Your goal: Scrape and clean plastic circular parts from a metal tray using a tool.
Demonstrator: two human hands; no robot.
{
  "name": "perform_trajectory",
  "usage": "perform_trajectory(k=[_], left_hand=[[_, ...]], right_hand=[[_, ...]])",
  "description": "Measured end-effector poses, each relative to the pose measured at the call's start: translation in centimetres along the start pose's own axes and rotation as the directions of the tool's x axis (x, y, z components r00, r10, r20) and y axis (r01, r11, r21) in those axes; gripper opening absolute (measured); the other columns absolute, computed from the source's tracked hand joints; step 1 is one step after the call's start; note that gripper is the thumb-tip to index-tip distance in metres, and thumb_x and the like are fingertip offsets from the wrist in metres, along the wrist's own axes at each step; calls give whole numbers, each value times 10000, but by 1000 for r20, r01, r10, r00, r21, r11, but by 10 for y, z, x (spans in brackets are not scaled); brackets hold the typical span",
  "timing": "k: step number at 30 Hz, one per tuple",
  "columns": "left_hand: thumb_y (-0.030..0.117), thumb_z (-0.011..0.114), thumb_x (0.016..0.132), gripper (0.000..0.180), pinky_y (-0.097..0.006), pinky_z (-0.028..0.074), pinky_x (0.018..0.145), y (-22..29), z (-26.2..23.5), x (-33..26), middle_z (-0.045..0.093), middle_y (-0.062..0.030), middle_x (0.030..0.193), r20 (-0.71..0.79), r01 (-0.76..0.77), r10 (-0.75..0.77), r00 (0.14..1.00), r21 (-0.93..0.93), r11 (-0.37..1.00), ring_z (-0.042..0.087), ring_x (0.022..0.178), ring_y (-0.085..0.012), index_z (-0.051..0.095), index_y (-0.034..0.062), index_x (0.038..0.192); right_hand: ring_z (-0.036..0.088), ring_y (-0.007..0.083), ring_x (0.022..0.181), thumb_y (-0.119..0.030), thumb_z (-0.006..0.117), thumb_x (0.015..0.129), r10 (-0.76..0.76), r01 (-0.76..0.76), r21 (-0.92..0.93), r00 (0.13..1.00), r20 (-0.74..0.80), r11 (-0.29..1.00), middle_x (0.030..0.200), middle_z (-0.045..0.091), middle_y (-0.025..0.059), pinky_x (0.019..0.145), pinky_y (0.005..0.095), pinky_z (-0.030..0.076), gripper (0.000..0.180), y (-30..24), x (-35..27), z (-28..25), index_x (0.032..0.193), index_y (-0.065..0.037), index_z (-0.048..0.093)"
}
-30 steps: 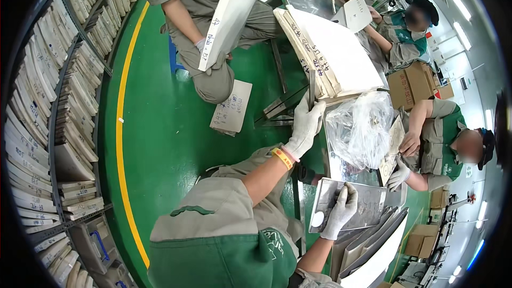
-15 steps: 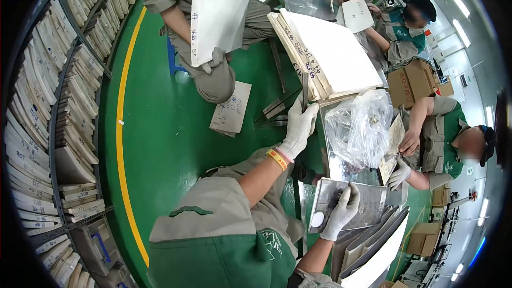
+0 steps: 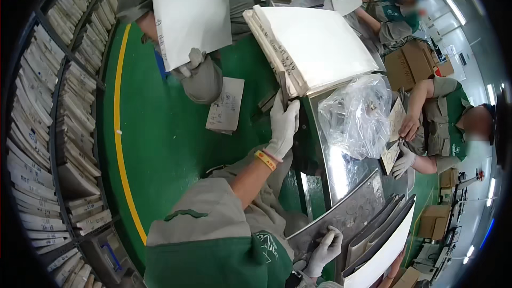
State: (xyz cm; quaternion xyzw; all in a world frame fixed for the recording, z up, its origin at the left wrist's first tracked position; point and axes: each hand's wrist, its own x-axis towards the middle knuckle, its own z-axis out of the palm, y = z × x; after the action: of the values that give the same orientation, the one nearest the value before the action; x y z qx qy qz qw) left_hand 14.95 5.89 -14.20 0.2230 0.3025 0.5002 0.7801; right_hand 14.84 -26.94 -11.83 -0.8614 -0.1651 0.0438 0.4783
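My left hand (image 3: 284, 125), white-gloved, is closed round a dark flat strip (image 3: 282, 86) at the near corner of a stack of white sheets (image 3: 320, 42). The stack's near edges carry handwriting. Lower right, my gloved right hand (image 3: 325, 250) lies against a dark grey sheet (image 3: 344, 210) with round marks. Its fingers are curled together; whatever they pinch, if anything, cannot be made out. Beside that hand several grey and white folders or boards (image 3: 381, 240) stand tilted. Between my hands, on the metal table (image 3: 336, 168), rests a crumpled clear plastic bag (image 3: 356, 117).
A co-worker across the table handles a yellowish patterned card (image 3: 392, 154). Another person at upper left holds a large white sheet (image 3: 192, 18). A marked card (image 3: 225, 105) lies on the green floor. Shelves (image 3: 58, 85) packed with folders line the left; cardboard boxes (image 3: 408, 69) stand beyond.
The grey sheet by my right hand now lies at a steeper slant, and that hand has moved down. My left hand still grips the strip. The view has shifted slightly.
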Motion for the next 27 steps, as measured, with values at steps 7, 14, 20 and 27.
perform_trajectory(k=[7, 14, 20, 27], left_hand=[[109, 556, 901, 144, -209, 223, 336, -6, -1, -4, 425, 41, 615, -56, -10, 12, 998, 41, 999, 314, 378, -47, 552, 86, 1043], [93, 550, 900, 388, -214, 256, 337, -6, -18, -1, 437, 42, 603, 44, -6, 0, 999, 142, 990, 326, 371, -52, 512, 86, 1286], [183, 573, 915, 113, -239, 240, 355, 1, -17, 1, 436, 25, 600, 104, -36, 1, 995, 339, 940, 357, 382, -77, 517, 86, 929], [306, 433, 998, 301, -193, 249, 433, 11, -49, -20, 405, 70, 688, 220, -47, -78, 972, 515, 856, 315, 497, -27, 579, 80, 1132]], right_hand=[[522, 93, 788, -342, 325, 1043, 82, -90, 277, 996, 42, 956, 987, 628, 61, 749, 233, 418, 440, -23, 32, 26, 1221, -9, 552], [542, 203, 1074, -451, 277, 1036, 134, -186, 470, 981, 143, 863, 1234, 562, 144, 984, 337, 397, 564, -28, 38, 30, 1359, -16, 433], [391, 298, 1325, -671, 247, 944, 285, -368, 794, 924, 254, 485, 1447, 393, 181, 1111, 397, 291, 782, -33, 87, 28, 1423, -65, 368], [467, 244, 1197, -526, 444, 959, 250, -260, 921, 950, 190, 290, 1318, 484, 130, 1008, 417, 379, 615, -29, 123, 6, 1341, -43, 447]])
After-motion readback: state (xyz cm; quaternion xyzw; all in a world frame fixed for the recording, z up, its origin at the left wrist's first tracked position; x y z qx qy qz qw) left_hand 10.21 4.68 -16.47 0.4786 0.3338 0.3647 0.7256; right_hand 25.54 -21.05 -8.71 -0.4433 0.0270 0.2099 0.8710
